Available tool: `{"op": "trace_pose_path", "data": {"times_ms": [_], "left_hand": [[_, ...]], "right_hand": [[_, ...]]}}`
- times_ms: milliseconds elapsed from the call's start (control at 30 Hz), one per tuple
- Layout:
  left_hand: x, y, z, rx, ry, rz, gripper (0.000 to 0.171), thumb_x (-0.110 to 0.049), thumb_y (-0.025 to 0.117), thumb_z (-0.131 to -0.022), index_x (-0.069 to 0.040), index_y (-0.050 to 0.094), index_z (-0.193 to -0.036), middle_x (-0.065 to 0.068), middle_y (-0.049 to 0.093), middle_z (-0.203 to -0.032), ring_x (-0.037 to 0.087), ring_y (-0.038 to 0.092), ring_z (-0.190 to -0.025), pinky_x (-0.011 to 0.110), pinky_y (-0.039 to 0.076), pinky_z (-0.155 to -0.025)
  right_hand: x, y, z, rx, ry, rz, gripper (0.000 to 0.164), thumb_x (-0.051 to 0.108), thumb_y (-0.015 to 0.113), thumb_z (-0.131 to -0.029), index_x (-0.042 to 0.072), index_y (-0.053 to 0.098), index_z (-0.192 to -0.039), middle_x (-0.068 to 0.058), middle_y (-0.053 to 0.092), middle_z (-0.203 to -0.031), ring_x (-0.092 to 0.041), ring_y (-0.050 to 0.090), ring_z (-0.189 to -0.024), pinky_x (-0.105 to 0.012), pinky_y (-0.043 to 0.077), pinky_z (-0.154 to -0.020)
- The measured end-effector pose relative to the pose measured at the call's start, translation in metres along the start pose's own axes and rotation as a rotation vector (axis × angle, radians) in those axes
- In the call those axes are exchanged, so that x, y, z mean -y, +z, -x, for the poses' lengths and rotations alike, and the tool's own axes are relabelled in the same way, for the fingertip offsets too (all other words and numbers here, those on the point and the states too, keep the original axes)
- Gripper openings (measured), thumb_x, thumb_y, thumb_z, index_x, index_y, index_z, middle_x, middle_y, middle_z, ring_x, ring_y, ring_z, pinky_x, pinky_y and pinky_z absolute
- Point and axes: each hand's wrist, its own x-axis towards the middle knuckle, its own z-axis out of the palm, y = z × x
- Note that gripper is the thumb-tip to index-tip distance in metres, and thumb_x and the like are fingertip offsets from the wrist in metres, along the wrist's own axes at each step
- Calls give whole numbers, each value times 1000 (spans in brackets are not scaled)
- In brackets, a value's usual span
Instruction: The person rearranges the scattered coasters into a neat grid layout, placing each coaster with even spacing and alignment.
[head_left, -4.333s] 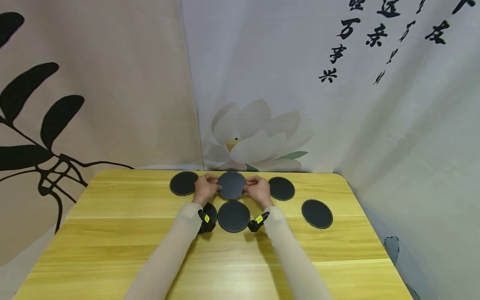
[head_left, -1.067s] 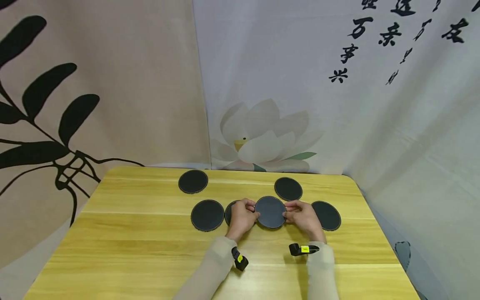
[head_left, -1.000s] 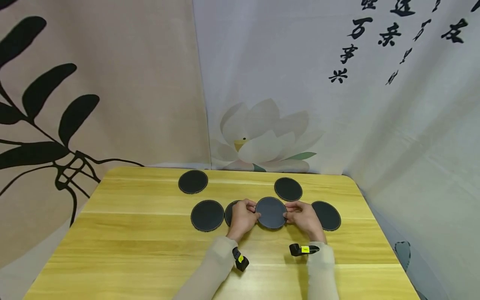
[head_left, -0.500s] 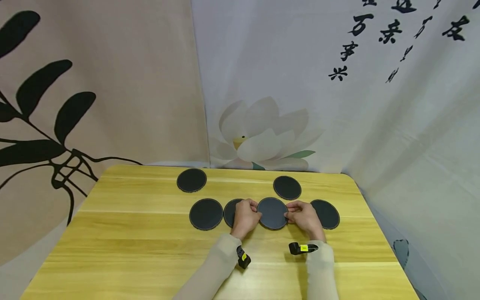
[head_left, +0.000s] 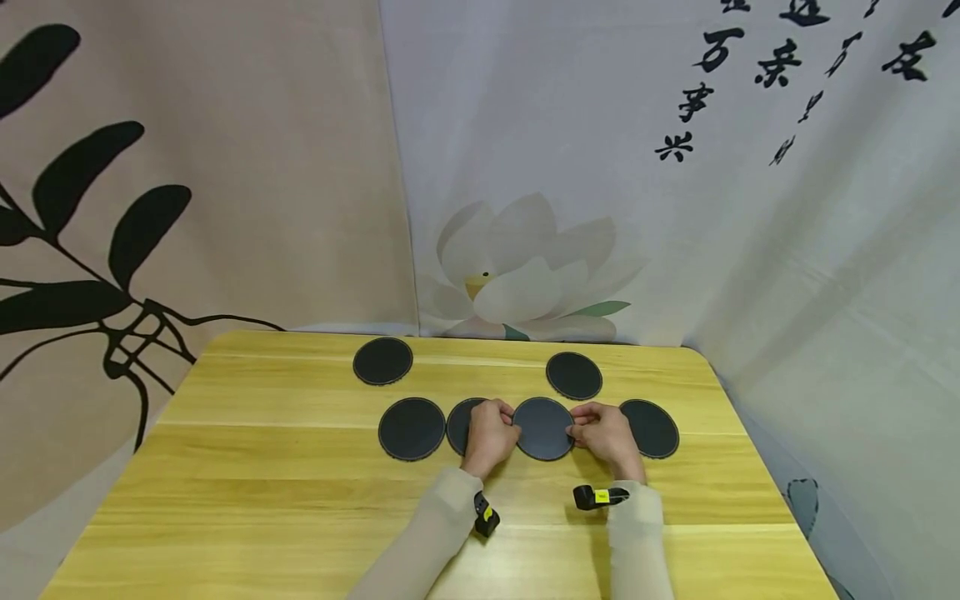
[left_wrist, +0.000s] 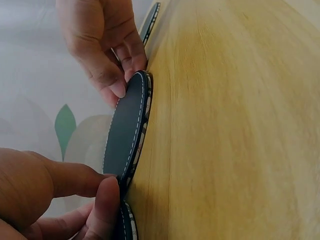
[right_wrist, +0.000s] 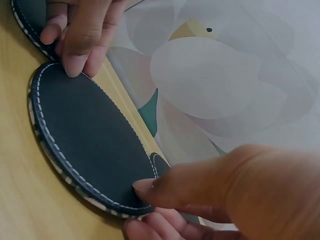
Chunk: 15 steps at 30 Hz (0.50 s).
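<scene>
A round black coaster with pale stitching and a patterned edge is held between both hands. My left hand pinches its left rim, thumb on top, and hides part of the neighbouring coaster. On the opposite rim my right hand pinches with thumb above and fingers below, as the right wrist view shows. In the left wrist view the held coaster is close to the tabletop; whether it lies fully flat I cannot tell. Another coaster lies just right of the right hand.
One more coaster ends the front row at the left. Towards the back edge of the wooden table lie a left coaster and a right coaster. A printed cloth hangs behind.
Over the last several seconds, both hands have brought the held coaster from the back row to the right and nearer, into the front row. In the last half second it has shifted only slightly.
</scene>
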Motion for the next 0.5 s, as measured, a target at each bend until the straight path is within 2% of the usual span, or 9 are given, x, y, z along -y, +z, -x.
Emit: {"op": "trace_pose_path", "data": {"times_ms": [367,500], "left_hand": [[1,-2,0,34,0,-8,18,2,74,-82,1,73,-100,8,67,-84,15,61,-72,31,54,-64],[1,-2,-1,36,-5,-9,18,2,73,-82,1,73,-100,9,67,-85,16,60,-72,31,54,-64]], "right_hand": [[2,5,1,-34,22,87,21,2,76,-89,0,73,-109,-12,73,-96,-16,70,-74,-30,60,-67],[4,5,2,-34,28,83,20,1,76,-89,-1,73,-109,-12,73,-96,-17,69,-75,-29,58,-66]]}}
